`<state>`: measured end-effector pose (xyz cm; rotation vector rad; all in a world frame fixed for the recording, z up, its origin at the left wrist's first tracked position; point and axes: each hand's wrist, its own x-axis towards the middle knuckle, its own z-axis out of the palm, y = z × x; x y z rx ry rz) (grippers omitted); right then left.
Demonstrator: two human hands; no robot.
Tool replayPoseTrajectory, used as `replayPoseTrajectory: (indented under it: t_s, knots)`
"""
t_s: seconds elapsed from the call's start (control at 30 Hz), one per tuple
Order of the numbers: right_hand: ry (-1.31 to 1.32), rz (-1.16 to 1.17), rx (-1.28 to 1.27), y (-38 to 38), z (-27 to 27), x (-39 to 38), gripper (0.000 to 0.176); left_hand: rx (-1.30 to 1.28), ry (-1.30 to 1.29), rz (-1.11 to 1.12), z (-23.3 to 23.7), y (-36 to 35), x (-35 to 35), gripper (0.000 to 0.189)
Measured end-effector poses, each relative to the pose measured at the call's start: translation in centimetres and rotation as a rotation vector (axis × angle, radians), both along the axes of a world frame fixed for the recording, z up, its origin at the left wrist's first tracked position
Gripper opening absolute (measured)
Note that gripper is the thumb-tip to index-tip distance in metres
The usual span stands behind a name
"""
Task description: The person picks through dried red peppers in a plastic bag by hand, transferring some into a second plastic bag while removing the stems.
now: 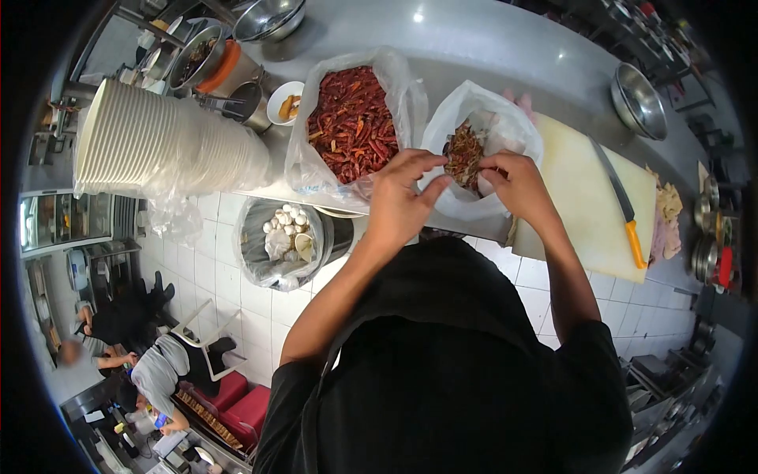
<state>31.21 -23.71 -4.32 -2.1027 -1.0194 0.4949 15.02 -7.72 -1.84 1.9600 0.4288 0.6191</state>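
A clear bag of whole dried red chilies (pixel 355 126) stands open on the counter. Just right of it is a white plastic bag (pixel 452 110) holding a small heap of reddish-brown chili bits and pale stems (pixel 466 158). My left hand (pixel 404 188) is over the near left rim of the white bag, thumb and fingers apart, with nothing visible between them. My right hand (pixel 513 183) is at the right side of the heap, fingers curled together in a pinch. Whatever those fingertips hold is too small or hidden to make out.
On the right lies a cutting board (pixel 568 189) with a yellow-handled knife (pixel 620 193). Stacked containers (pixel 150 142) and a small white bowl (pixel 278 107) are left. A lined bin (pixel 253 257) with eggshell-like white pieces stands below. Two people (pixel 162 371) work at lower left.
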Motion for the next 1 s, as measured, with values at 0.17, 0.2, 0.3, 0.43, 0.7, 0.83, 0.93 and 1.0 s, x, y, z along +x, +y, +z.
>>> replayPoseTrajectory:
  t_s: [0.17, 0.2, 0.3, 0.43, 0.7, 0.83, 0.93, 1.0]
  knots:
    - [0.182, 0.048, 0.036, 0.0, 4.9, -1.6, 0.012, -0.018, 0.007, -0.09, 1.1, -1.6, 1.3, 0.023]
    - [0.175, 0.059, 0.063, 0.0, 5.1, -1.7, 0.012, -0.027, 0.017, -0.11, 1.2, -1.7, 1.4, 0.022]
    - [0.223, 0.057, 0.123, -0.1, 5.9, -2.2, 0.011, -0.058, -0.025, -0.139, 0.0, -1.2, 1.2, 0.019]
    - [0.301, 0.05, 0.19, -0.3, 5.7, -1.9, 0.01, -0.412, 0.065, -0.09, 0.4, -0.9, 0.4, 0.014]
    - [-0.271, 0.112, -0.007, -0.4, -0.7, 0.5, 0.014, -0.516, 0.043, 0.116, 0.2, 2.4, -1.6, 0.015]
    - [-0.357, 0.205, -0.083, -0.2, -4.6, 1.4, 0.014, -0.374, -0.002, 0.281, 0.4, 6.1, -2.0, 0.017]
    - [-0.337, 0.295, -0.217, 0.5, -5.2, 1.4, 0.011, -0.243, -0.029, 0.381, -0.6, 9.2, -1.6, 0.019]
    - [-0.362, 0.3, -0.224, 0.9, -5.2, 0.9, 0.012, -0.04, -0.038, 0.396, -0.9, 10.1, -1.7, 0.022]
